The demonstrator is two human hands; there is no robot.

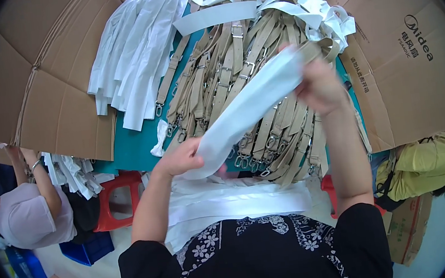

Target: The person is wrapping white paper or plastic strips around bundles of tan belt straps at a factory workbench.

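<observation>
A long white paper-like strip (pixel 251 105) stretches slantwise between my hands, above a heap of straps. My left hand (pixel 183 157) grips its lower near end, thumb on top. The strip's far end is in my right hand (pixel 319 85), which is raised and smeared by motion. A tan strap end shows beside that hand; I cannot tell whether the fingers hold it too. Below lie many beige straps (pixel 200 86) with metal buckles and snap hooks, spread over a green table (pixel 130 144). More white strips (pixel 235 206) lie across my lap.
A pile of white strips (pixel 135 44) covers the far left of the table. Crumpled white strips (pixel 323 12) lie at the far right. Cardboard sheets (pixel 61 75) and a carton (pixel 399 53) flank the table. People sit on both sides, one near a red stool (pixel 119 200).
</observation>
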